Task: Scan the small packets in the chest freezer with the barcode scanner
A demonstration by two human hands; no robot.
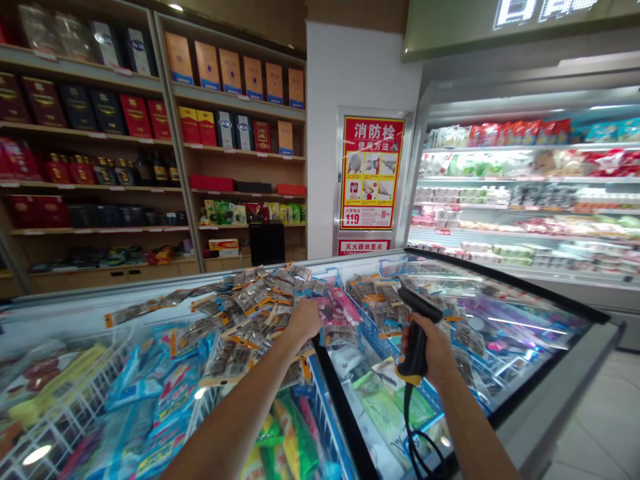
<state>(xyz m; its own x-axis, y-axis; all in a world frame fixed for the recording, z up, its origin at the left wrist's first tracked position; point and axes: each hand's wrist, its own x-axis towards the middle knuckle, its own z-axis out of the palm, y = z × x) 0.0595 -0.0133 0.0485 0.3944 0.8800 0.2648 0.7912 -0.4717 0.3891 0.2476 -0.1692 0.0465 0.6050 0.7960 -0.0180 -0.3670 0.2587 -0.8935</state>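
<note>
In the head view, my right hand [434, 350] is wrapped round the grip of a black and yellow handheld barcode scanner [414, 347]. Its head points forward and left, and a black cable hangs from the handle. My left hand [304, 321] reaches over the freezer with curled fingers, at the left edge of a pink packet [341, 307]. What those fingers hold is hidden. Many small clear packets with orange edges [250, 300] are heaped on the glass left of and beyond this hand. More such packets [383, 303] lie to the right of the pink one.
The chest freezer [580, 360] has a black middle bar [340, 407] and glass tops. Blue-wrapped bags [170, 400] and wire baskets [65, 413] show inside. Behind stand shelves of boxes [230, 70], a red fire-hydrant poster [373, 173] and a lit chiller [530, 200].
</note>
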